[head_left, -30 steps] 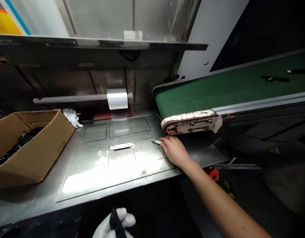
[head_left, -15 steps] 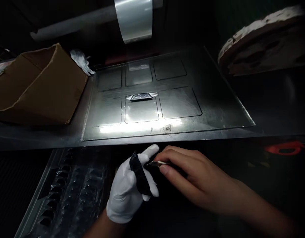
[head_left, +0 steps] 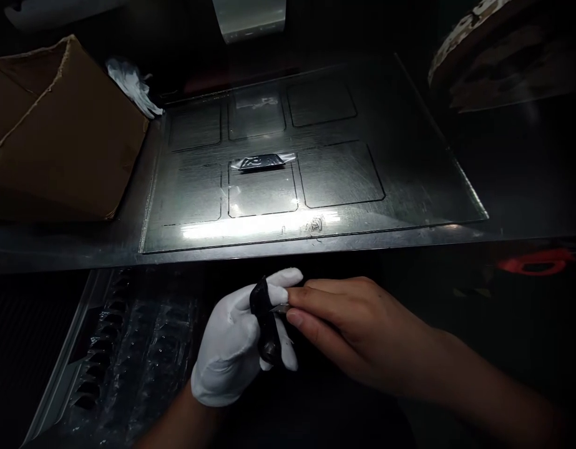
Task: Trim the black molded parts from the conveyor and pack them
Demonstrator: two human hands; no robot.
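Note:
My left hand (head_left: 226,349), in a white glove, grips a small glossy black part (head_left: 268,324), long and curved, held on end in front of the bench edge. My bare right hand (head_left: 348,330) pinches a small pointed metal blade (head_left: 280,308), most of it hidden by the fingers. The blade's tip is at the edge of the black part; whether it touches I cannot tell. On the glass sheet (head_left: 423,187) above my hands lies another dark part in clear film (head_left: 262,162).
A cardboard box (head_left: 82,143) stands at the left, with a white glove-like bundle (head_left: 135,87) beside it. Below left, a clear plastic tray (head_left: 142,349) holds several black parts. A red-handled object (head_left: 535,262) lies at the right. A pale roll (head_left: 250,19) hangs at the back.
My right hand has moved left, bringing the blade to the black part. The black part has turned in my left hand, showing its rounded lower end. The view has shifted slightly downward.

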